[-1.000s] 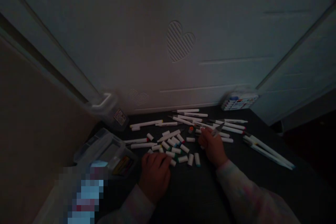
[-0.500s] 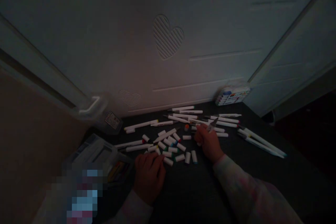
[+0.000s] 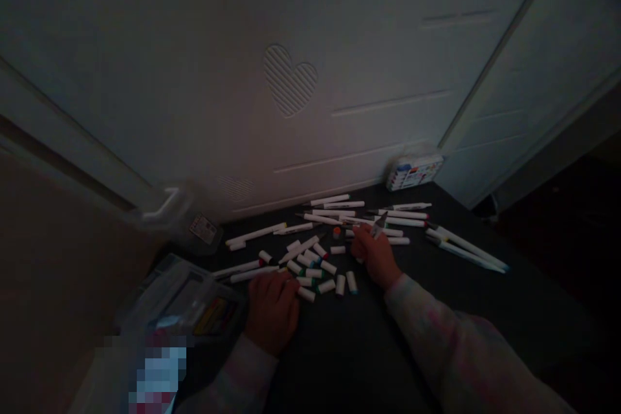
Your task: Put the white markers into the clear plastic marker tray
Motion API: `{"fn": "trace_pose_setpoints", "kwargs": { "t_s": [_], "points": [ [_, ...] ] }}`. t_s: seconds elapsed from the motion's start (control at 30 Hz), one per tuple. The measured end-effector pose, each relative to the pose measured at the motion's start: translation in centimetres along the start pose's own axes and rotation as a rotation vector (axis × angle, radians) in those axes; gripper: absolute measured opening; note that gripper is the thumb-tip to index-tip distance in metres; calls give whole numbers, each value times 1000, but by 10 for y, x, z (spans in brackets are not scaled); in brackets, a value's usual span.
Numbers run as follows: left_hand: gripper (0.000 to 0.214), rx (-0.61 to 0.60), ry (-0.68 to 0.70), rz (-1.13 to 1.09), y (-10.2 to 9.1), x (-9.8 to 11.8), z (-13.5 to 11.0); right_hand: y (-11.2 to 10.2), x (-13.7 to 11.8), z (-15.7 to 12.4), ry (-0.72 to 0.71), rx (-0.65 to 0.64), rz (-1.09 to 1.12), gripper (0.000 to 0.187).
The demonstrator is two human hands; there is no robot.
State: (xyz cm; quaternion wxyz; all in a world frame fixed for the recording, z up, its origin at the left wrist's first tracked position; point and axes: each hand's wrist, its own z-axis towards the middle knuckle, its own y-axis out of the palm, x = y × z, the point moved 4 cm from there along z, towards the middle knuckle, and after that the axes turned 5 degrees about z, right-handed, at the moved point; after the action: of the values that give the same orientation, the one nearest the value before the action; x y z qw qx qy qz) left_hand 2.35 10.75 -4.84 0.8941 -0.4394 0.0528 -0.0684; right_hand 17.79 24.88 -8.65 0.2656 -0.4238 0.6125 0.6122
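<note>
In dim light, my right hand (image 3: 377, 257) is closed around a white marker (image 3: 380, 225) whose grey pointed tip sticks up past the fingers. My left hand (image 3: 272, 314) lies palm down on the dark tabletop, fingers loosely bent at the edge of a heap of white marker caps (image 3: 314, 273); what is under its fingertips is hidden. The caps have coloured ends, several green. Between the hands and the wall lie several uncapped white markers (image 3: 332, 213). An orange-topped cap (image 3: 336, 233) stands upright left of my right hand.
At the left are a clear plastic case (image 3: 218, 301) and a clear box with a handle (image 3: 194, 223). A printed pack (image 3: 414, 171) leans on the white panel (image 3: 291, 142) behind. Two markers (image 3: 466, 249) lie at the right. A pixelated patch covers the lower left.
The camera view has shifted, so the scene sits slightly further left. My right hand still grips the marker, and my left hand stays beside the caps.
</note>
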Motion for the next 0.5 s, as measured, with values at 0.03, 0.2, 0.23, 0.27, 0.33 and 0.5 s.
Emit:
{"fn": "trace_pose_setpoints", "kwargs": {
  "t_s": [0.03,0.2,0.23,0.27,0.33,0.5],
  "points": [
    [16,-4,11,5,1,-1,1,0,0,0,-2,2,3,37],
    [15,-23,38,-31,4,0,3,-2,-12,-5,-63,12,62,37],
    [15,-22,40,-37,4,1,3,-2,-18,-6,-88,16,89,38],
    [15,-17,41,-44,4,2,3,-2,-24,-8,-116,21,119,39],
    [15,-5,42,-60,4,4,4,-3,-36,-10,-155,29,170,41],
    [15,-9,37,-129,8,8,4,0,-38,-11,-138,16,170,39]
  ]
}}
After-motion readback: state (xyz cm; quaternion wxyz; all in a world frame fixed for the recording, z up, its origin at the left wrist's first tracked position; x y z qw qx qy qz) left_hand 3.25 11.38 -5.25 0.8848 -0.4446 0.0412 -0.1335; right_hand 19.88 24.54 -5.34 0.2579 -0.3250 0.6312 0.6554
